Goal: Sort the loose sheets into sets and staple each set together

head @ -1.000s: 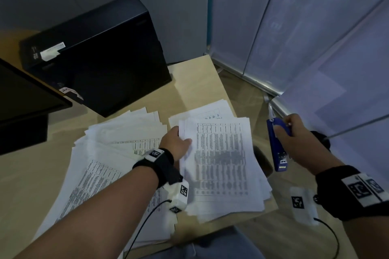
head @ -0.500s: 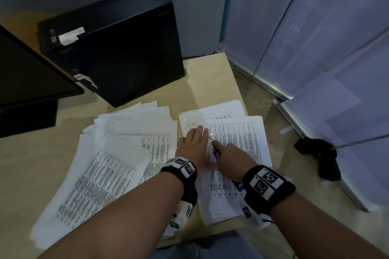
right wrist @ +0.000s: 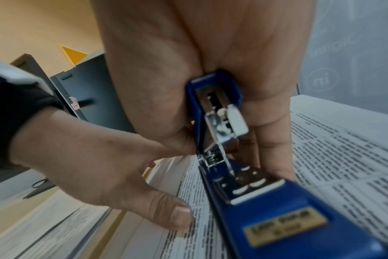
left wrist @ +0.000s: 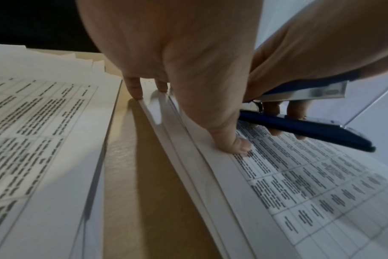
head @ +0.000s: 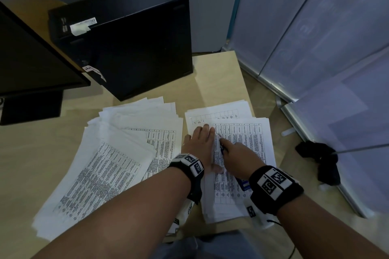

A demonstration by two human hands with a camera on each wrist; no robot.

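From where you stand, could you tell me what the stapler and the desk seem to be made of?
The stapler, gripped by the right hand, looks like blue painted metal or plastic over a bright metal core: a shiny silvery magazine shows between its blue arms. The desk appears to be pale wood or wood-look laminate, matte, with faint grain; which of the two cannot be told.

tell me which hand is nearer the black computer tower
Left. The left hand lies flat on the right-hand paper stack, on the side toward the black computer tower; the right hand, gripping the stapler, is farther right.
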